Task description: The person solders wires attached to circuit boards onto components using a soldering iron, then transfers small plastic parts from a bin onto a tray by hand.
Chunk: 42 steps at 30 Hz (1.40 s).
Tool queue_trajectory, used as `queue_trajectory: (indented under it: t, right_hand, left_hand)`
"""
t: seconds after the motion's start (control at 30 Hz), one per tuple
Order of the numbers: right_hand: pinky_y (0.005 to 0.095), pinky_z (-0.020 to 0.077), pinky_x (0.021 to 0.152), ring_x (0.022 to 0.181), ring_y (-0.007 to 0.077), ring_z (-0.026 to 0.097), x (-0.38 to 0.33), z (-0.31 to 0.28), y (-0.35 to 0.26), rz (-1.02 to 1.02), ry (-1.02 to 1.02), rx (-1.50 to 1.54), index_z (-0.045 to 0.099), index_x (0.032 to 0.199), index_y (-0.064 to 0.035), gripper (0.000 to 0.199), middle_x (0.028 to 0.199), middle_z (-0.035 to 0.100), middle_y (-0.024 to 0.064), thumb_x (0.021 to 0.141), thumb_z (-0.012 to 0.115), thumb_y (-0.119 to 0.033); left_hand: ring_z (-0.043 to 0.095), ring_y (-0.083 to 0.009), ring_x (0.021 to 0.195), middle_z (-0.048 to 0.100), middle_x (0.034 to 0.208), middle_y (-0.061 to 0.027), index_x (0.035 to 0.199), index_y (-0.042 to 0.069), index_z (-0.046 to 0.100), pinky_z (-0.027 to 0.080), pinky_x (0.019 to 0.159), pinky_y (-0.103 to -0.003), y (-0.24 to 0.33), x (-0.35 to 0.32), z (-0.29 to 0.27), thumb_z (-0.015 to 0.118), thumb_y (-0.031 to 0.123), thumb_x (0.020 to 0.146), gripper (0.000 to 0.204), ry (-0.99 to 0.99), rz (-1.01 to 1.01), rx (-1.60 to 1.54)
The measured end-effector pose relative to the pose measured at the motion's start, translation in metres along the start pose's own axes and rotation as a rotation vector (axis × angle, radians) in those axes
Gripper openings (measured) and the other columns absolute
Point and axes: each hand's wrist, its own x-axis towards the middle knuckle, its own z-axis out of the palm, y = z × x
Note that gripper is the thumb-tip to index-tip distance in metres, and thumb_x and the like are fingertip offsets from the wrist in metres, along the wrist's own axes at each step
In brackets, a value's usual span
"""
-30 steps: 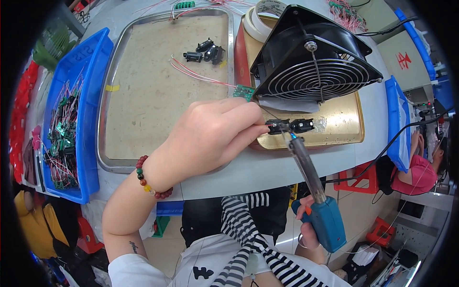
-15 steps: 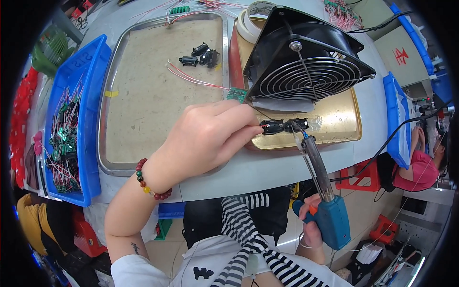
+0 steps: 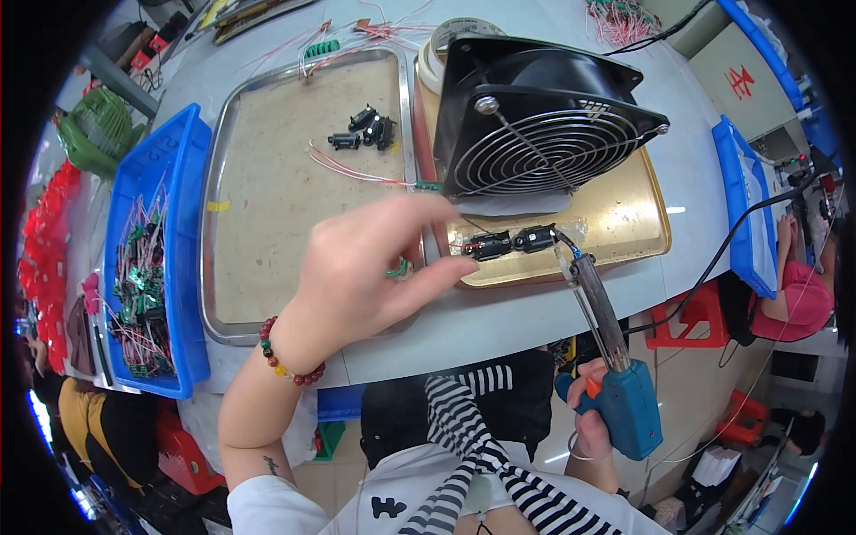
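My left hand hovers over the right edge of the metal tray, thumb and fingers apart. A small green board shows in the gap; whether it touches the hand I cannot tell. My right hand grips a blue soldering gun by its handle, near an orange trigger. Its tip is at the right end of a small black cylindrical part. Left of that lies a second black part, with a thin wire at its left end. Both rest on a gold-coloured tin lid.
Behind the parts stands a black fan with a wire guard. The metal tray bears several black parts and red and white wires. A blue bin of wired boards sits left; the gun's black cable runs right.
My left hand has let go of the wire at the left black part and drawn back left, its fingers opening. The soldering gun stays near the right part. The whole view has shifted slightly.
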Motion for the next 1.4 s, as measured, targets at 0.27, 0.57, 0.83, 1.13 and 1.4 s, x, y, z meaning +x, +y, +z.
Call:
queue_trajectory:
  t: [0.27,0.57,0.83,1.13,1.4]
  right_hand:
    - [0.0252,0.046,0.058,0.06,0.0147,0.06,-0.001,-0.012,0.013,-0.01,0.021,0.055,0.063,0.1,0.0054,0.047,0.093,0.066,0.0143,0.076,0.073,-0.034]
    - [0.0248,0.038,0.062,0.066,0.0126,0.051,-0.015,-0.016,0.025,0.027,-0.047,0.222,0.052,0.119,0.0006,0.057,0.114,0.053,0.0141,0.08,0.068,-0.038]
    - [0.023,0.0367,0.061,0.064,0.0114,0.051,-0.012,-0.021,0.029,0.001,0.03,0.194,0.049,0.116,0.0039,0.053,0.112,0.05,0.0151,0.082,0.065,-0.033]
    - [0.0246,0.0399,0.062,0.067,0.012,0.053,-0.008,-0.016,0.025,-0.001,-0.041,0.134,0.051,0.117,0.0024,0.053,0.109,0.052,0.0135,0.081,0.066,-0.035]
    - [0.0296,0.0433,0.077,0.087,0.0171,0.053,-0.011,-0.013,0.02,0.111,-0.104,0.326,0.052,0.123,0.0017,0.053,0.121,0.054,0.0125,0.081,0.071,-0.025]
  left_hand:
    - [0.041,-0.0055,0.063,0.044,0.07,0.0025,0.093,0.002,0.059,0.034,0.055,-0.023,0.001,0.02,-0.032,0.08,0.017,0.075,0.032,-0.452,-0.441,-0.069]
    - [0.047,-0.0265,0.05,0.048,0.059,-0.0126,0.076,0.002,0.056,0.037,0.048,-0.034,0.054,0.015,-0.056,0.074,0.022,0.082,0.027,-0.27,-0.144,0.379]
    - [0.056,-0.003,0.063,0.061,0.074,0.0007,0.091,0.003,0.059,0.045,0.057,-0.018,0.034,-0.001,-0.17,0.057,0.017,0.095,0.015,-0.07,-0.605,-0.086]
    - [0.065,-0.0111,0.075,0.069,0.086,-0.0103,0.114,0.003,0.052,0.052,0.068,-0.024,-0.093,-0.06,-0.282,0.061,0.017,0.093,0.026,0.461,-0.715,-0.021]
    - [0.068,-0.0217,0.07,0.069,0.074,-0.0117,0.079,0.004,0.059,0.052,0.068,-0.036,-0.114,-0.148,-0.282,0.072,0.031,0.077,0.03,0.201,-1.135,0.715]
